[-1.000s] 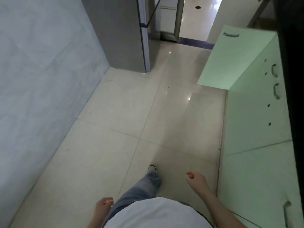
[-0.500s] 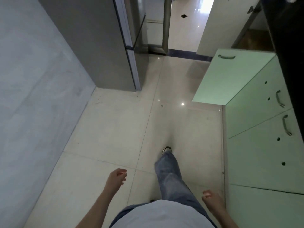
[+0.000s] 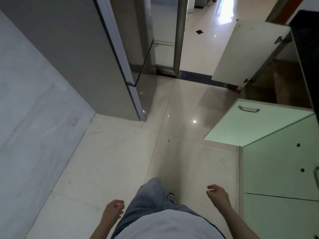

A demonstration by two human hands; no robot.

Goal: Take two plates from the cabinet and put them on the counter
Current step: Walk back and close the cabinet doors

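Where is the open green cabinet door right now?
In the head view, the green cabinet door stands open on the right, ahead of the right hand, across from the grey fridge.

You're over the tiled floor [image 3: 107,169], both hands empty and loosely curled: left hand [image 3: 113,210], right hand [image 3: 218,195]. A green cabinet door [image 3: 255,121] stands open at your right.

The floor tiles [image 3: 120,169] are pale, smooth and shiny, with bright spots of light on them. The fridge [image 3: 96,66] looks like dull grey metal. The green cabinet door [image 3: 255,125] is smooth and matt, with a shiny metal handle [image 3: 248,109]. The jeans [image 3: 148,199] are soft blue denim cloth. The wall [image 3: 31,118] looks like smooth grey stone.
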